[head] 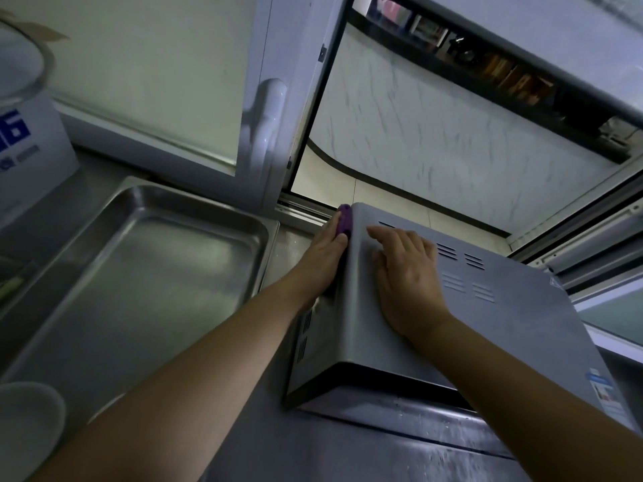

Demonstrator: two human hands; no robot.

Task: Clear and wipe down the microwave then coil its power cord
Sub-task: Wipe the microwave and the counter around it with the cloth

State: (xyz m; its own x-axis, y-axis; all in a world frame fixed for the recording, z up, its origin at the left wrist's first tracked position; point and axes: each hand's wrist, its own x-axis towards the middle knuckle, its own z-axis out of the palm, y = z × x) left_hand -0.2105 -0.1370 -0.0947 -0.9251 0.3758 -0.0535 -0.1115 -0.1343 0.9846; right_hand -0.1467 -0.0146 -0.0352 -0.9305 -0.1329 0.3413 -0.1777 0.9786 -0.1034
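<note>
A grey metal microwave (504, 325) sits on the steel counter, seen from above with vent slots on its top and left side. My left hand (323, 255) presses a purple cloth (343, 219) against the microwave's left side near its back corner. Only a small part of the cloth shows past my fingers. My right hand (407, 276) lies flat on the microwave's top, fingers spread, holding nothing. No power cord is in view.
A large steel tray (139, 259) lies on the counter left of the microwave. A white box with blue print (28, 158) stands at the far left, a white bowl (24, 426) at the bottom left. An open sliding window (452, 140) is behind the microwave.
</note>
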